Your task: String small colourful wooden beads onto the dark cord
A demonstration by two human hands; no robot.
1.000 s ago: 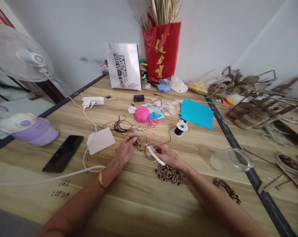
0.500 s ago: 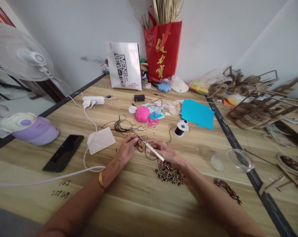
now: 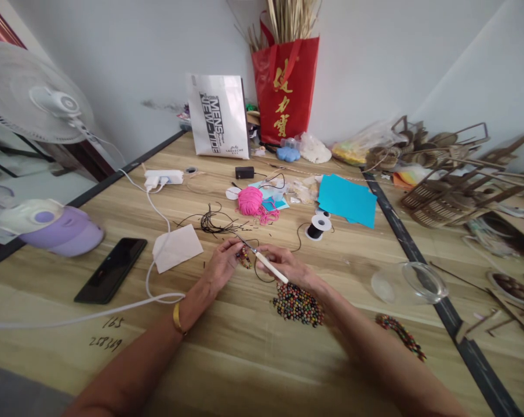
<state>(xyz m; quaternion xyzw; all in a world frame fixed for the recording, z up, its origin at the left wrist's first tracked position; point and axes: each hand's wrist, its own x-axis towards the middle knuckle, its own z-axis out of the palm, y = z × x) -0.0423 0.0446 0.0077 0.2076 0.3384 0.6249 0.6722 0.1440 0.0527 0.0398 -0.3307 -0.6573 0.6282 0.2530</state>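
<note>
My left hand (image 3: 222,262) has its fingertips pinched on a small strand of multicoloured beads (image 3: 244,258), partly hidden by the fingers. In my right hand (image 3: 286,265) is a pair of slim white-handled scissors (image 3: 270,266), their handles together. The metal tip points up and left, close to my left fingertips at the top of the strand. A thin black cord (image 3: 262,279) curves on the table between the hands. Under my right wrist lies a pile of loose coloured beads (image 3: 297,305). Whether the blades touch the cord I cannot make out.
Beyond my hands are a bundle of black cords (image 3: 214,221), pink yarn (image 3: 250,200), a black thread spool (image 3: 316,227) and blue sheets (image 3: 348,201). On the right are a clear jar (image 3: 412,284) and a beaded strand (image 3: 401,336); on the left, a phone (image 3: 111,270) and white cable (image 3: 151,284).
A second ago the scissors' handles were spread apart; they have come together and look like one bar now. Both hands stay in nearly the same place.
</note>
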